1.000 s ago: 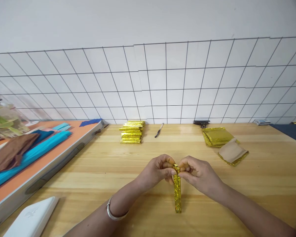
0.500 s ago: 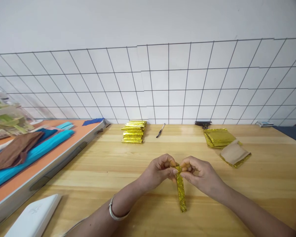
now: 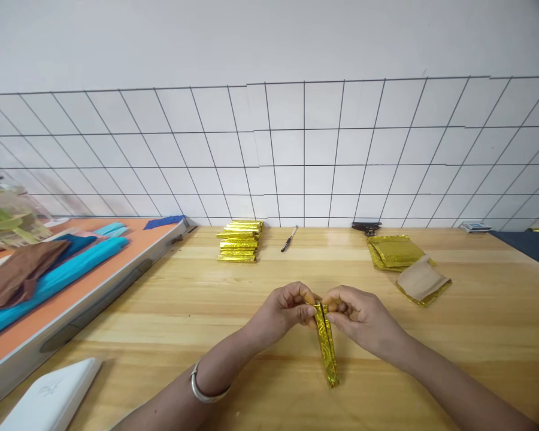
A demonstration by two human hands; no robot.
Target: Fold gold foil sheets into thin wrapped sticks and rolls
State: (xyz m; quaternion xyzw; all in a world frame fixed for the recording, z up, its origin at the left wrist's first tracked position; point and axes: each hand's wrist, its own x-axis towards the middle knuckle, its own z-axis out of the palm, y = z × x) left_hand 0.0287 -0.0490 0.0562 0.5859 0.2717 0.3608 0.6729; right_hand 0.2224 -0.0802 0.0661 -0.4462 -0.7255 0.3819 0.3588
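In the head view, the left hand point(image 3: 281, 312) and right hand point(image 3: 363, 314) pinched the top of a folded gold strip point(image 3: 327, 356) between their fingers, on the near side of the pen point(image 3: 290, 239). A gold pile point(image 3: 238, 242) lay left of the pen, foil sheets point(image 3: 395, 250) right. Uneven pulling could have torn the strip or sprung its fold; the lower end, unheld, could have twisted.

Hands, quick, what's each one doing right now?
Left hand: closed, pinching the gold strip at its upper end.
Right hand: closed, pinching the same end from the right.
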